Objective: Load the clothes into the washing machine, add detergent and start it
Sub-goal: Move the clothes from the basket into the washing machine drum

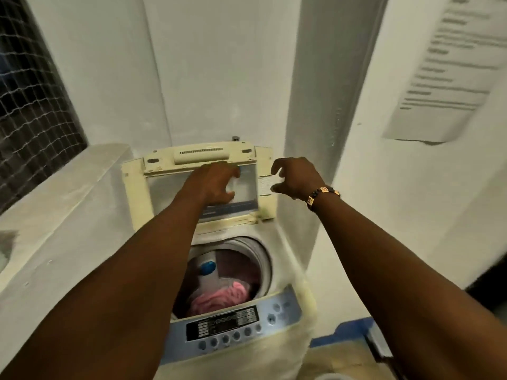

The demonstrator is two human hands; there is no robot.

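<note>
A cream top-loading washing machine (290,270) stands below me with its lid (137,193) raised upright against the back. Pink clothes (219,296) lie inside the drum (260,259), beside a white part with a blue cap. The blue control panel (282,308) with several buttons runs along the near edge. My left hand (216,185) is stretched out in front of the lid's clear window, fingers spread, and whether it touches the lid is unclear. My right hand (295,178), with a beaded bracelet on the wrist, hovers by the lid's right edge, fingers curled apart, holding nothing.
A white concrete ledge (63,204) runs along the left of the machine under a meshed window (30,100). White walls close in behind and to the right, with a printed paper notice (450,67) on the right wall. A blue-edged object (345,333) lies on the floor at lower right.
</note>
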